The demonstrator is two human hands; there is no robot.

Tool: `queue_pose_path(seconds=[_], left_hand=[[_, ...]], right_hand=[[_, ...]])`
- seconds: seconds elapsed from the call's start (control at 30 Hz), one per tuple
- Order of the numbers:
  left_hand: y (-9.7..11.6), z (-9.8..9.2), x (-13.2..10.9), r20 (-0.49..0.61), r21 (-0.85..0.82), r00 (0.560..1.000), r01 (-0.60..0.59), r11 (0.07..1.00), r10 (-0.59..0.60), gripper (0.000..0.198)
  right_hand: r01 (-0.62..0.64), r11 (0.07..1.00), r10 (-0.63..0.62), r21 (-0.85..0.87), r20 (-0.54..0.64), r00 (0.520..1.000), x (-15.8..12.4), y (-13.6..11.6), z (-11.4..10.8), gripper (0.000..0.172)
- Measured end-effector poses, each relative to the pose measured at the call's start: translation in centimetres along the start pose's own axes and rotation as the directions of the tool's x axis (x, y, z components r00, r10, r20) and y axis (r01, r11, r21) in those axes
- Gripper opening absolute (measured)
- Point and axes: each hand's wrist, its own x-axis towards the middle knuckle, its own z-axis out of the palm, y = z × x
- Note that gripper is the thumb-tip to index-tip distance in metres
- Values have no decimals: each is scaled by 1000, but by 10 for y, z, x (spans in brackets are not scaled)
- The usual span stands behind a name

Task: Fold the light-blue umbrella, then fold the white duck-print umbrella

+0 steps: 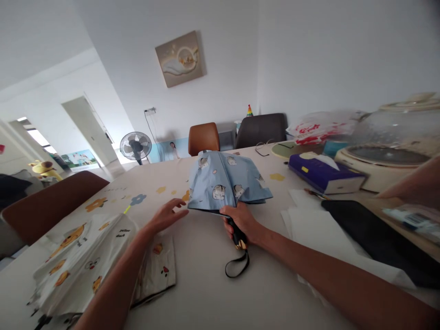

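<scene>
Table (195, 284) with a white umbrella (85, 266) and a blue umbrella (209, 178)
The white one lies at the left, the blue one over the middle, loosely gathered. The right hand (243, 221) is wrapped around its black handle (237, 234); the left hand (168, 214), loosely spread, is just beside its edge. A strap (237, 274) loops from the handle.

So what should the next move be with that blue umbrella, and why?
Perhaps bring the left grip onto the blue umbrella to gather its cloth: that flares loosely, the right grip holds the black handle, and the left is close, empty.
</scene>
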Motion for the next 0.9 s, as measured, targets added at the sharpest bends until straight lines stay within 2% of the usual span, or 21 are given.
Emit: queue_pose_path(seconds=[0.07, 0.17, 0.23, 0.37, 0.43, 0.53, 0.67, 0.9], left_hand=[[0, -14, 4, -37, -234, 998, 48, 971, -58, 39], [14, -31, 14, -228, -395, 967, 16, 919, -114, 38], [31, -36, 26, -307, -396, 947, -36, 918, -95, 37], [66, -33, 57, -356, -304, 933, -70, 950, -46, 38], [74, -29, 71, -383, -297, 924, -107, 949, -16, 33], [76, -25, 85, -423, -314, 906, -120, 942, -26, 25], [76, -28, 92, -410, -353, 907, -62, 934, -94, 21], [86, -42, 98, -271, -448, 949, 26, 894, -163, 21]], right_hand=[[0, 1000, 0, -8, -3, 1000, 0, 2, 2, 24], [-29, 1000, 29, 4, 46, 999, -2, 4, 6, 25], [-39, 999, 37, 19, 95, 995, -2, 5, 8, 25], [-44, 999, 42, 10, 143, 989, -4, 4, 9, 26], [-58, 998, 57, 7, 143, 988, -5, 2, 9, 26], [-97, 995, 94, 12, 130, 987, -8, -2, 10, 25], [-139, 990, 136, 13, 131, 982, -10, -5, 10, 25], [-127, 992, 123, 13, 166, 978, -9, -4, 8, 26]])
